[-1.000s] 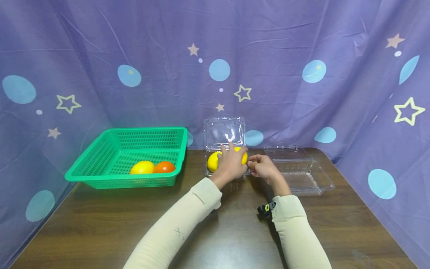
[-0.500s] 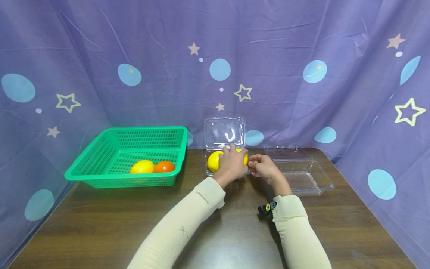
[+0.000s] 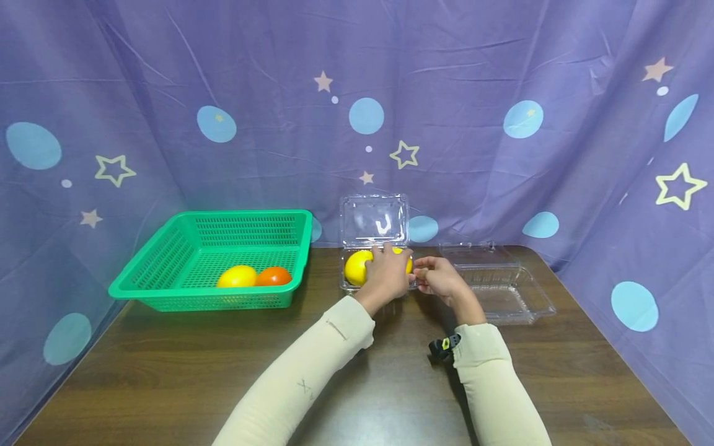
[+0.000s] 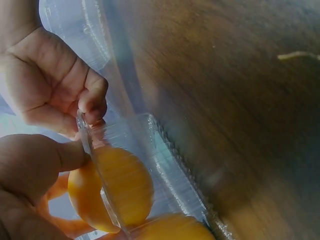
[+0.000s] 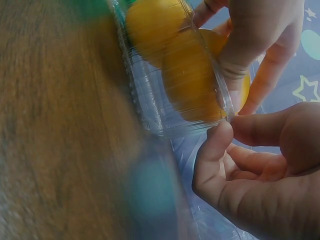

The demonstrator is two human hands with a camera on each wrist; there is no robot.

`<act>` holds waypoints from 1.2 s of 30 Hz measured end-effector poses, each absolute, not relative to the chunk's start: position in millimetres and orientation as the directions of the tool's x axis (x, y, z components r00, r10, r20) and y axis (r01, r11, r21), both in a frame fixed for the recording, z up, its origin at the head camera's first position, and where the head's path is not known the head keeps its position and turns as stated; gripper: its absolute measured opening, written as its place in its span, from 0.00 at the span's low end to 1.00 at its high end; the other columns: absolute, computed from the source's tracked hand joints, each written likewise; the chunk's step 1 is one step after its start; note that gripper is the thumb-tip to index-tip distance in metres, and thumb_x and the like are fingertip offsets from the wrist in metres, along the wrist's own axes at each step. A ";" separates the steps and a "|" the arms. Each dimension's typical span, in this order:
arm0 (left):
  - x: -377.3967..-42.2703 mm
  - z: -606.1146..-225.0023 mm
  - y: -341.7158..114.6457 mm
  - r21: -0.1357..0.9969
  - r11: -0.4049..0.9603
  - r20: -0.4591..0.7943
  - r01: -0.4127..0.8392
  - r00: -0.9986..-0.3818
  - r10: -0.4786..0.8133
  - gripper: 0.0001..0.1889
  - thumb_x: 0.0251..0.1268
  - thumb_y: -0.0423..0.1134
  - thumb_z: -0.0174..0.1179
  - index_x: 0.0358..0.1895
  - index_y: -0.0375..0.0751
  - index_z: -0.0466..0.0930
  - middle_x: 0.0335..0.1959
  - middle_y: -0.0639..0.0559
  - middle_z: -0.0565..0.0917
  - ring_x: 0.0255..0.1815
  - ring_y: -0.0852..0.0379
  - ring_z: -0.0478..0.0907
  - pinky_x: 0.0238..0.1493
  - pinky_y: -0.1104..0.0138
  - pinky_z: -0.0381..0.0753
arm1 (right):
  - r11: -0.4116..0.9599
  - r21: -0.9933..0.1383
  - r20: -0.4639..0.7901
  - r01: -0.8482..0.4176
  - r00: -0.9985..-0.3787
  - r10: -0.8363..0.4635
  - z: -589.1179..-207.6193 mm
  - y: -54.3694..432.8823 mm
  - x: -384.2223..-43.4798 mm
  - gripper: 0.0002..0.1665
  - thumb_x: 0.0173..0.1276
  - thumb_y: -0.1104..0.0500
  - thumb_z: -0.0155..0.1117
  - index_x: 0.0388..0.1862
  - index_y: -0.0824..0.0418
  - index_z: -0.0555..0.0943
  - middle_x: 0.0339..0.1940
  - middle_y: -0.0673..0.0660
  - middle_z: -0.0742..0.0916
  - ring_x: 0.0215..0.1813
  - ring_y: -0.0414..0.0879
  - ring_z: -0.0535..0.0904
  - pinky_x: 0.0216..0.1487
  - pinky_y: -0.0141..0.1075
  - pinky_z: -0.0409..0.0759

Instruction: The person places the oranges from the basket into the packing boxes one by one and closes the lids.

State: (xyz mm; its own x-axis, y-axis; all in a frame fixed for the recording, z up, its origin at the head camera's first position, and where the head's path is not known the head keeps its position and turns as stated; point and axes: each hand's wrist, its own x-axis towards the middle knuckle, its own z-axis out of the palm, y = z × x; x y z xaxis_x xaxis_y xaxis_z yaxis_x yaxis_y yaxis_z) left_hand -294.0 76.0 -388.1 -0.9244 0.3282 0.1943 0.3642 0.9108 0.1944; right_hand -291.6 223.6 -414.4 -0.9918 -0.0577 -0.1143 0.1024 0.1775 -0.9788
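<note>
A clear plastic clamshell box (image 3: 375, 220) stands at the back of the table with its lid raised. Two yellow fruits are inside: the left yellow fruit (image 3: 357, 268) shows plainly, while the right yellow fruit (image 5: 187, 80) is partly covered by my left hand (image 3: 387, 272). That hand's fingers curl over the right fruit, its thumb by the box's front rim. At the box's right front corner, my right hand (image 3: 440, 277) pinches the rim between thumb and index finger. Both wrist views show the fruits through the clear wall.
A green plastic basket (image 3: 209, 301) on the left contains a yellow fruit (image 3: 237, 277) and an orange-red fruit (image 3: 274, 277). Right of my right hand is a second clear clamshell box (image 3: 504, 297), its lid open. A purple curtain (image 3: 279, 167) hangs behind the brown table (image 3: 390, 371).
My left hand has shifted slightly right and lower over the right yellow fruit, so more of the left fruit shows. My right hand has stayed at the box's corner.
</note>
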 end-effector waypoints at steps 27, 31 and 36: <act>-290.4 -379.7 63.8 0.270 0.862 0.110 0.429 -0.903 0.415 0.29 0.58 0.35 0.69 0.66 0.46 0.79 0.59 0.39 0.76 0.57 0.38 0.71 0.51 0.53 0.81 | 0.202 -0.972 -0.128 0.120 -0.991 -0.031 -415.2 224.8 -292.5 0.20 0.78 0.69 0.52 0.65 0.75 0.70 0.36 0.57 0.79 0.34 0.44 0.75 0.37 0.33 0.82; -298.2 -377.3 56.6 0.271 0.841 0.143 0.469 -0.883 0.447 0.28 0.56 0.31 0.65 0.65 0.45 0.81 0.56 0.42 0.82 0.56 0.42 0.74 0.55 0.54 0.77 | 0.199 -0.973 -0.127 0.117 -0.991 -0.035 -415.7 225.2 -293.0 0.20 0.78 0.69 0.52 0.65 0.75 0.70 0.35 0.57 0.79 0.34 0.44 0.75 0.37 0.33 0.82; -308.4 -369.1 47.4 0.343 0.797 0.194 0.497 -0.868 0.458 0.22 0.69 0.32 0.58 0.65 0.41 0.80 0.57 0.43 0.85 0.63 0.43 0.76 0.66 0.54 0.72 | 0.199 -0.974 -0.121 0.111 -0.992 -0.041 -415.4 225.5 -294.0 0.20 0.78 0.69 0.52 0.65 0.76 0.70 0.37 0.58 0.79 0.34 0.44 0.75 0.36 0.33 0.82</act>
